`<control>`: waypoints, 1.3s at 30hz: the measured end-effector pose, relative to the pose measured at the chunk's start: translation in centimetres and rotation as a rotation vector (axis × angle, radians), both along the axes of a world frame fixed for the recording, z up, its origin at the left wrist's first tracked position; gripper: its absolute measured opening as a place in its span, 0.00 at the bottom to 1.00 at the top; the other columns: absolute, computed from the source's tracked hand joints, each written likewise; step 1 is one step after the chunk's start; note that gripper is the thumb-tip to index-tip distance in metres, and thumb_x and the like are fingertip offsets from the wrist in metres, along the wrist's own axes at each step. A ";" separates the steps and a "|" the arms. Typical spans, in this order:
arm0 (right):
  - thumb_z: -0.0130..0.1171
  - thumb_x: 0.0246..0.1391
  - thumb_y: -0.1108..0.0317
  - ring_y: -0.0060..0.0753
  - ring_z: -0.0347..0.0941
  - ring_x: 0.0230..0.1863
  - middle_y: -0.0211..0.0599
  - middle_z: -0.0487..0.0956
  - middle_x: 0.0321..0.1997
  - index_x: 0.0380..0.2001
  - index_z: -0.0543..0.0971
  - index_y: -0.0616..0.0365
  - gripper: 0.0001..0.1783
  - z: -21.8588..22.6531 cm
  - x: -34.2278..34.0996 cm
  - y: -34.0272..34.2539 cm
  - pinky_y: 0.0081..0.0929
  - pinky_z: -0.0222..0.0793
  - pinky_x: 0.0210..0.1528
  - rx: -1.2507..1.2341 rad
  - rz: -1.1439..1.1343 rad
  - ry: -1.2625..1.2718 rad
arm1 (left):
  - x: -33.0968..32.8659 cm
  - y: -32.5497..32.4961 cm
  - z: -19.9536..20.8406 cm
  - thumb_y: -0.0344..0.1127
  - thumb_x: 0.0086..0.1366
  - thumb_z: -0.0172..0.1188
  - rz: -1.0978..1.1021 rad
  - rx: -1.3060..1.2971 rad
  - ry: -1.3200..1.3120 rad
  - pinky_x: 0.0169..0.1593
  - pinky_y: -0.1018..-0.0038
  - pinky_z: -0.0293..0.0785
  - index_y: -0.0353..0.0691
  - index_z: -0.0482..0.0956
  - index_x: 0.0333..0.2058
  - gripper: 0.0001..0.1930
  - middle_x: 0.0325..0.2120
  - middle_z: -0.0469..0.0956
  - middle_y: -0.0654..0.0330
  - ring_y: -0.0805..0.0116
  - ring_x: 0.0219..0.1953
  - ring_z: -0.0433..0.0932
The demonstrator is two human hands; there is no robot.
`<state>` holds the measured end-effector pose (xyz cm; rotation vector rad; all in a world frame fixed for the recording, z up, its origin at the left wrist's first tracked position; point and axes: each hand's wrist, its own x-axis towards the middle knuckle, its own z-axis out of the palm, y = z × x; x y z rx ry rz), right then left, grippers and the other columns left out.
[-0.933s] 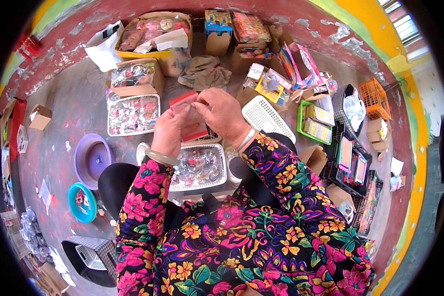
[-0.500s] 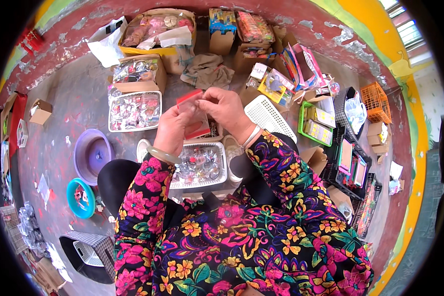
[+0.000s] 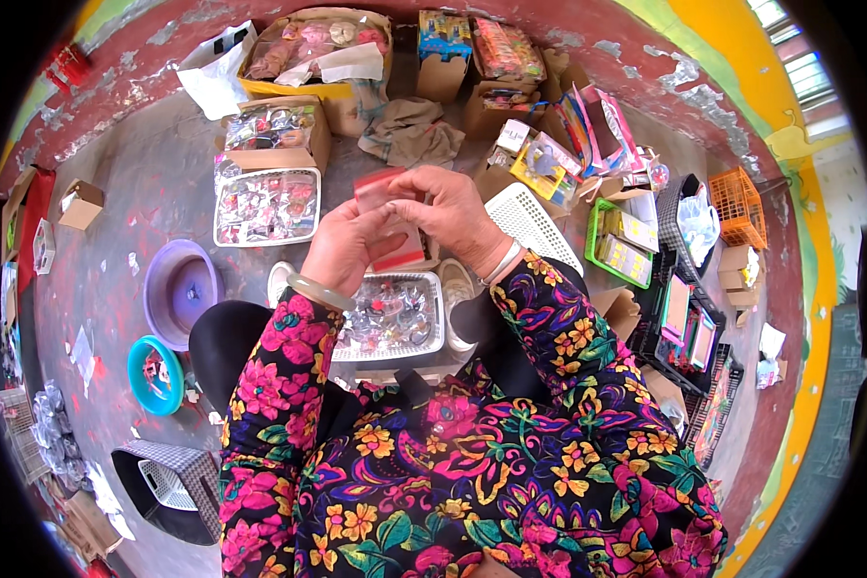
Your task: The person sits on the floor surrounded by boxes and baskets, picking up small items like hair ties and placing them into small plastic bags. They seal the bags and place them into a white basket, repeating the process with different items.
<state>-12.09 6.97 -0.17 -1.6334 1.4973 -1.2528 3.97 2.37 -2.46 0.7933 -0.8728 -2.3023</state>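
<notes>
Hands meet above a white, rectangular plastic basket [image 3: 390, 354] filled with small clear-wrapped pieces, which sits between the person's shoes. The left hand [image 3: 345, 243], wearing a pale bangle, and the right hand [image 3: 453, 214], wearing a silver-coloured bangle, each have their grip pinched together on a small, clear plastic bag with a red band [image 3: 376, 193], held up between the fingertips. Another red strip [image 3: 400, 254] shows just below; whether it belongs to the same bag cannot be told. Beyond the left hand, a second white basket [image 3: 265, 241] of wrapped pieces rests on the floor, near a round purple basin [image 3: 169, 289].
</notes>
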 end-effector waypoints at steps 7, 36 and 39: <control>0.59 0.41 0.71 0.36 0.73 0.28 0.38 0.74 0.24 0.25 0.77 0.60 0.06 -0.1 0.2 0.0 0.26 0.67 0.31 -0.110 -0.010 0.101 | -0.6 0.2 -0.1 0.25 0.63 0.47 -0.030 -0.107 -0.017 0.48 0.70 0.74 0.33 0.69 0.45 0.12 0.41 0.74 0.57 0.66 0.44 0.75; 0.61 0.49 0.69 0.13 0.68 0.28 0.27 0.75 0.27 0.33 0.76 0.63 0.10 0.0 -1.8 -0.5 0.13 0.65 0.30 0.170 -0.024 -0.314 | -0.6 0.2 1.6 0.29 0.63 0.50 0.069 -0.001 0.052 0.42 0.70 0.76 0.32 0.68 0.46 0.13 0.40 0.74 0.56 0.66 0.40 0.76; 0.63 0.48 0.66 0.13 0.69 0.31 0.28 0.76 0.29 0.36 0.74 0.63 0.15 -0.5 -1.3 -1.1 0.14 0.66 0.32 0.113 -0.057 -0.239 | -0.3 0.0 1.6 0.31 0.63 0.49 0.154 0.033 0.153 0.42 0.71 0.76 0.34 0.67 0.47 0.14 0.41 0.74 0.57 0.65 0.42 0.75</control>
